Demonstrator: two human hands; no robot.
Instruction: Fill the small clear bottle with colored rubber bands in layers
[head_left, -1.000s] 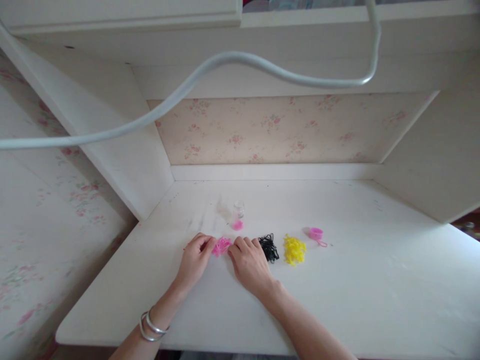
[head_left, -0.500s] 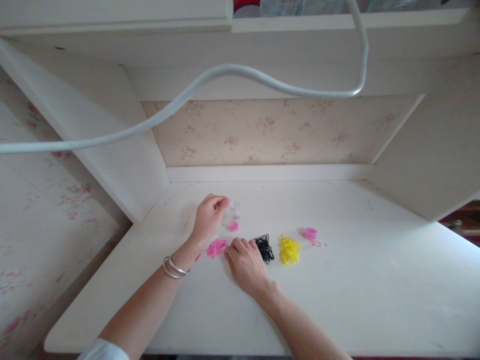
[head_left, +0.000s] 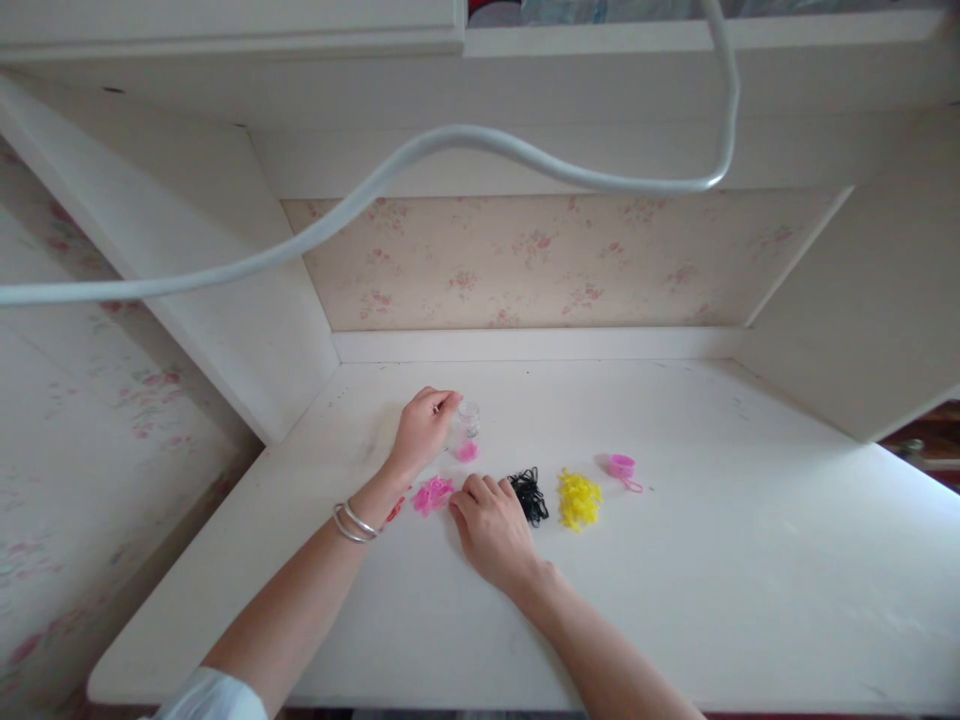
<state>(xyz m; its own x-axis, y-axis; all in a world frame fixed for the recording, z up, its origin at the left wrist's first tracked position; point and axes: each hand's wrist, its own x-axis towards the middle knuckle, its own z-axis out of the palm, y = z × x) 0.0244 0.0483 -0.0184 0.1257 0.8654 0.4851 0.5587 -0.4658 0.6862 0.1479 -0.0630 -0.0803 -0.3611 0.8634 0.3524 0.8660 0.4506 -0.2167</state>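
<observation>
My left hand is closed in a pinch, its fingertips at the left side of a small clear plastic container. What that pinch holds, if anything, is too small to tell. Pink bits show at the container's near end. My right hand rests on the table with curled fingers, between a pile of pink elastic bands and a pile of black elastic bands, partly covering the black ones. Its fingertips are hidden. Some red bands lie beside my left wrist, partly behind it.
Right of the black pile lies a heap of yellow bands, then a pink ring-shaped cap with a loop. All rest on the white table. Overhead, a pale cable crosses in front of the shelf.
My left forearm and wrist have shifted slightly right and up, uncovering more of the red bands. My right hand stays in place.
</observation>
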